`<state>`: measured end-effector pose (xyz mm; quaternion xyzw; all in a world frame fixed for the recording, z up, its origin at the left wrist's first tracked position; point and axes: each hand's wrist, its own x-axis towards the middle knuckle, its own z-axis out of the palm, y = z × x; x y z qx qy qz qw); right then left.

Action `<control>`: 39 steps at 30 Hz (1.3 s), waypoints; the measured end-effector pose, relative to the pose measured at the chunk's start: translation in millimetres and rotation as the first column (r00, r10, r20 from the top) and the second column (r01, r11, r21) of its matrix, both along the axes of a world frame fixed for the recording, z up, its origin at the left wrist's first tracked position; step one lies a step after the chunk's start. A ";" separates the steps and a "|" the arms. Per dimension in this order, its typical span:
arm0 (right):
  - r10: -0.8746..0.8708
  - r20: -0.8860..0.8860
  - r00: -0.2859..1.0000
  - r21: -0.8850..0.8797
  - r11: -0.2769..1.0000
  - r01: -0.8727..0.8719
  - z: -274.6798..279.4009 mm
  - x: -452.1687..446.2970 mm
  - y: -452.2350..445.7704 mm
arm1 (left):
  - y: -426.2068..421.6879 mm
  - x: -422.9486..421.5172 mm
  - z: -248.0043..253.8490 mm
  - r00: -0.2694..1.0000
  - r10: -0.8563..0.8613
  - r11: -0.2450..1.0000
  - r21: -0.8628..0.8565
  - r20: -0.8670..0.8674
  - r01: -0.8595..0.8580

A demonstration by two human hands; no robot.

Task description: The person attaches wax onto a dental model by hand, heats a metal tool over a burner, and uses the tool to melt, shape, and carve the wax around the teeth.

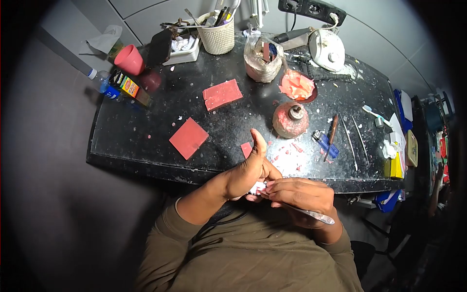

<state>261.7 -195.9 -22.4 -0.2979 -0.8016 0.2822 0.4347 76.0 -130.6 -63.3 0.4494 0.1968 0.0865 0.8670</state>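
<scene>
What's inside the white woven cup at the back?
The woven cup holds slim, pen-like items, their upper parts showing above the rim. The cup's wall hides their lower ends and anything at the bottom.

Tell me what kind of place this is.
Likely a dental lab: pink sheets that look like wax, slim tools at the right of the bench, and a small white-and-pink piece in the left hand.
</scene>
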 end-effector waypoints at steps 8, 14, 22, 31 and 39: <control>-0.023 0.011 1.000 -0.015 1.000 0.023 1.7 0.8 -0.4 | 0.6 0.9 -0.8 1.000 -0.005 1.000 0.014 -0.023 0.006; -0.002 0.008 1.000 -0.018 1.000 0.002 -1.1 1.6 0.6 | 2.4 0.6 -0.5 0.999 -0.032 0.998 0.061 -0.033 0.034; -0.044 0.014 0.999 0.062 0.997 0.043 -7.9 -0.1 -2.6 | 2.1 1.3 1.5 1.000 0.018 0.999 -0.039 -0.015 -0.019; -0.026 -0.019 0.999 0.094 0.995 0.027 -12.4 0.6 -1.4 | 4.6 1.3 7.0 0.999 0.040 0.989 -0.140 -0.018 -0.043; -0.054 -0.040 0.998 0.142 0.988 0.059 -17.7 -1.7 1.8 | 7.9 -0.4 4.6 0.999 0.041 0.974 -0.224 0.022 -0.035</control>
